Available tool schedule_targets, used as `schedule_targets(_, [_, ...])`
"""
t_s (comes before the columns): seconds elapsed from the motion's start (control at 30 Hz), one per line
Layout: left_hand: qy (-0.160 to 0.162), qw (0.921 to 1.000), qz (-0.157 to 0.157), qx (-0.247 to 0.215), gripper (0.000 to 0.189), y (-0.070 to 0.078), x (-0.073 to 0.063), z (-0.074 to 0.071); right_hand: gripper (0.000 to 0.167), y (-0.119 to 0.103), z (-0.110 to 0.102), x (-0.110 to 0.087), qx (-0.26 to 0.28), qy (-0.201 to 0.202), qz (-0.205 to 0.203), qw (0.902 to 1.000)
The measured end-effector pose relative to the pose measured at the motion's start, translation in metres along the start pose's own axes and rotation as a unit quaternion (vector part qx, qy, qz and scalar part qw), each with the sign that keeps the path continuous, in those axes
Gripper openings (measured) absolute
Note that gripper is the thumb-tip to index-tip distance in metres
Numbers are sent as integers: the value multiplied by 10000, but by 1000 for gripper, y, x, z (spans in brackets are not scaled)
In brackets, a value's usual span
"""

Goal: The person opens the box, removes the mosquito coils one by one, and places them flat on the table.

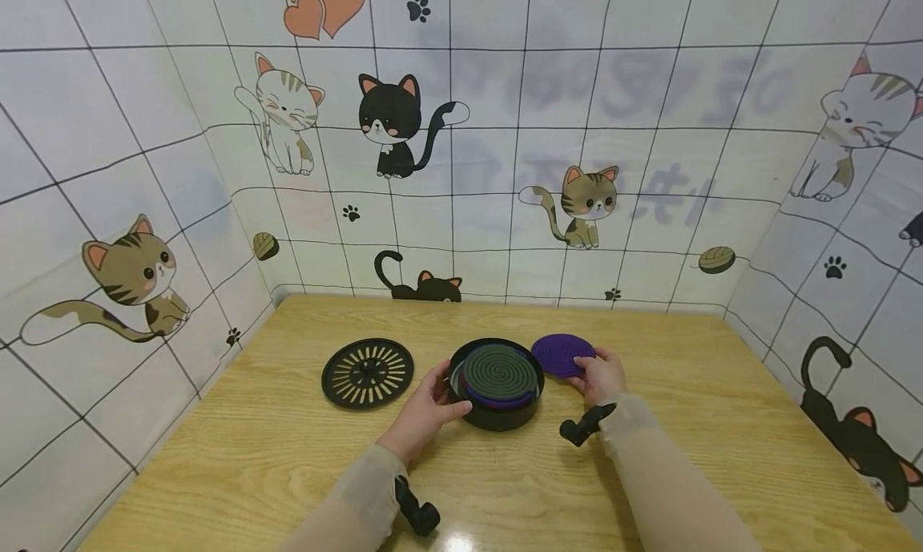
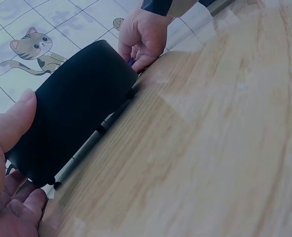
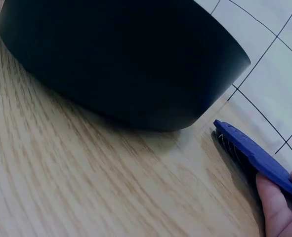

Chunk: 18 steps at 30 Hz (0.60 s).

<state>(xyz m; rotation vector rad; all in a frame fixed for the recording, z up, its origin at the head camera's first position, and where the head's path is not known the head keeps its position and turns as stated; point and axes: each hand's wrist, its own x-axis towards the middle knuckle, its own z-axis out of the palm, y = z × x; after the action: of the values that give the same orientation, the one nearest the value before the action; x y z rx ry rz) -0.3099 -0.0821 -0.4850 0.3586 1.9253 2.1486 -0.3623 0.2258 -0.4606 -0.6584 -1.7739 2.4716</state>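
Observation:
A round black mosquito coil box stands on the table with several coils inside, a green coil on top and purple edges under it. My left hand grips the box's left side; in the left wrist view its thumb lies against the black wall. To the right of the box, my right hand pinches a purple mosquito coil by its edge. The right wrist view has this purple coil tilted, its held side raised above the table, apart from the box.
A black slotted lid with a small central knob lies on the wooden table, left of the box. Behind the table and at both sides hangs a white gridded sheet printed with cats. Both wrists carry black mounts.

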Motion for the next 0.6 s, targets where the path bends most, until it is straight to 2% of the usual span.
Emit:
schedule_targets(0.13, [-41, 10000, 15, -10, 91, 0, -1, 0, 74, -2, 0, -1, -188, 19, 46, 9998])
schedule_targets(0.37, [-30, 10000, 28, 9, 91, 1, -1, 0, 66, -6, -1, -4, -869, 393, 40, 9954])
schedule_targets(0.6, [-42, 10000, 10, -40, 89, 1, -1, 1, 54, -7, -3, -12, -849, 644, 22, 9943])
